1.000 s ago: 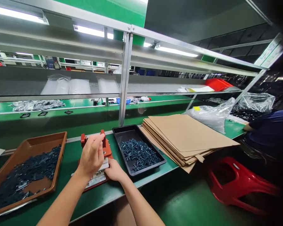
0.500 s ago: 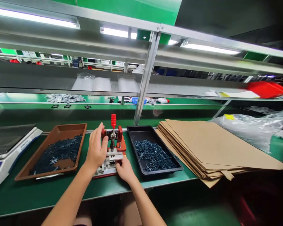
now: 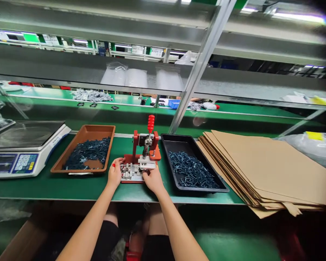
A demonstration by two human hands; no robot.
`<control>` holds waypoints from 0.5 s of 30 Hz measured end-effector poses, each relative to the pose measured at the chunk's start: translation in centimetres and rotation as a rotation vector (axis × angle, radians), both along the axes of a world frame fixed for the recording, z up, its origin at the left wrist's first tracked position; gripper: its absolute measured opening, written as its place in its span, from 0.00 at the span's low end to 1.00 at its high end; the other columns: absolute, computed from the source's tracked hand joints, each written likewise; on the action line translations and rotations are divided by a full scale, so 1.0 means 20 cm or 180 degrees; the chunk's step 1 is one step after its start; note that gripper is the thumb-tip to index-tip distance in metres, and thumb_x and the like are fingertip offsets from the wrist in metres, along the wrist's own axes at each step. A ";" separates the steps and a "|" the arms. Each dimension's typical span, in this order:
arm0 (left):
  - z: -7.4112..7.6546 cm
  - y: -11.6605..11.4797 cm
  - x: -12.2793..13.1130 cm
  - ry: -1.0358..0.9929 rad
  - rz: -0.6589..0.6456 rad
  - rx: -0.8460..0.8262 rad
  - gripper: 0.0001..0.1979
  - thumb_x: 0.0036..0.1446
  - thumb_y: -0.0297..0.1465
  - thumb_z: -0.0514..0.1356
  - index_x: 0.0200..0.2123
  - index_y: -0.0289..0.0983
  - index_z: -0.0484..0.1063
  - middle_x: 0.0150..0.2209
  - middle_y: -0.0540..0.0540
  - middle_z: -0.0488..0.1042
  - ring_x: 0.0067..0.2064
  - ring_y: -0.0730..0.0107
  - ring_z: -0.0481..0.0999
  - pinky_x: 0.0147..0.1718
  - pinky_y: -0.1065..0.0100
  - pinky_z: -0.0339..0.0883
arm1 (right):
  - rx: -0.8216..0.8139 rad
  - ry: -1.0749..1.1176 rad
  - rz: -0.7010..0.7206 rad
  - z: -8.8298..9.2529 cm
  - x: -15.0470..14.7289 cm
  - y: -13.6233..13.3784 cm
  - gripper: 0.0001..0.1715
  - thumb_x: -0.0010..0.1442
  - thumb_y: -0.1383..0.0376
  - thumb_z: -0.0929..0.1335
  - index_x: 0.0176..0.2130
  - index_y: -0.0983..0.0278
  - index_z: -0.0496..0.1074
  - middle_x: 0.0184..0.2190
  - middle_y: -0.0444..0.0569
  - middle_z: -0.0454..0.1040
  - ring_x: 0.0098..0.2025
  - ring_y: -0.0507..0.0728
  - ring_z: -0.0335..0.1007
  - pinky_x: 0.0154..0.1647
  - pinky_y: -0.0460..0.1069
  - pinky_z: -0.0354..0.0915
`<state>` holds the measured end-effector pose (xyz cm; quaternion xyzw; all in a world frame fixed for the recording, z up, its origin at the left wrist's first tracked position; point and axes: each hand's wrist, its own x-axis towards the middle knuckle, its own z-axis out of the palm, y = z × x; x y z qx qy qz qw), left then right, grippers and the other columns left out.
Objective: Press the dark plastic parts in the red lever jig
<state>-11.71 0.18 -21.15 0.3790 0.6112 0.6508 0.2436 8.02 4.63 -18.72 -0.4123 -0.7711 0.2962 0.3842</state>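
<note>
A toggle-clamp fixture (image 3: pixel 132 172) with a red base, metal blocks and a raised red handle (image 3: pixel 151 124) stands in front of me on the bench. My left hand (image 3: pixel 115 174) is closed around its left end, where a small red tip shows beside the fingers. At the right end, my right hand (image 3: pixel 154 179) has its thumb and fingers drawn together against the metal block under the clamp; what they pinch is hidden. Dark flat pieces (image 3: pixel 88 152) fill part of the brown tray (image 3: pixel 56 167) on the left. Dark screw-like parts (image 3: pixel 192 170) lie in the black tray (image 3: pixel 176 139) on the right.
A weighing scale (image 3: pixel 47 145) stands far left. Stacked cardboard sheets (image 3: pixel 263 163) overhang the front edge at right, with a plastic bag (image 3: pixel 315 145) behind. A metal post (image 3: pixel 199 72) and a shelf holding clear bags (image 3: pixel 136 78) rise behind the bench.
My left hand has come down from beside the upright clamp to the fixture's left end. My right hand stays at the right end. The view has tilted down and turned left.
</note>
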 end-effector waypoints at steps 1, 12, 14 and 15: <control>0.01 -0.02 0.02 0.0067 0.0070 -0.0031 0.27 0.67 0.51 0.46 0.47 0.35 0.72 0.50 0.34 0.79 0.55 0.56 0.78 0.59 0.50 0.67 | -0.0049 0.0006 0.0041 0.01 0.00 0.01 0.21 0.55 0.71 0.65 0.47 0.63 0.77 0.50 0.54 0.76 0.54 0.62 0.70 0.60 0.56 0.63; -0.05 -0.94 0.38 -0.0130 -0.0660 -0.0444 0.26 0.67 0.43 0.54 0.65 0.41 0.59 0.51 0.38 0.72 0.44 0.65 0.76 0.49 0.57 0.72 | 0.0108 0.0165 0.0035 -0.02 0.12 -0.46 0.08 0.64 0.62 0.65 0.38 0.61 0.73 0.37 0.52 0.72 0.40 0.61 0.69 0.43 0.54 0.67; -0.07 -1.05 0.40 -0.0748 -0.0828 -0.0700 0.26 0.66 0.46 0.54 0.61 0.39 0.64 0.43 0.41 0.74 0.36 0.69 0.75 0.39 0.63 0.72 | -0.0333 0.0045 0.1149 -0.04 0.06 -0.68 0.08 0.66 0.66 0.63 0.38 0.60 0.72 0.37 0.50 0.71 0.40 0.58 0.70 0.42 0.52 0.68; -0.09 -1.07 0.40 -0.0925 -0.0783 -0.0824 0.25 0.66 0.48 0.54 0.57 0.38 0.67 0.40 0.43 0.74 0.34 0.70 0.74 0.36 0.65 0.71 | -0.0544 -0.0038 0.1499 -0.05 0.02 -0.77 0.10 0.66 0.69 0.62 0.38 0.60 0.72 0.37 0.49 0.71 0.40 0.57 0.70 0.42 0.51 0.68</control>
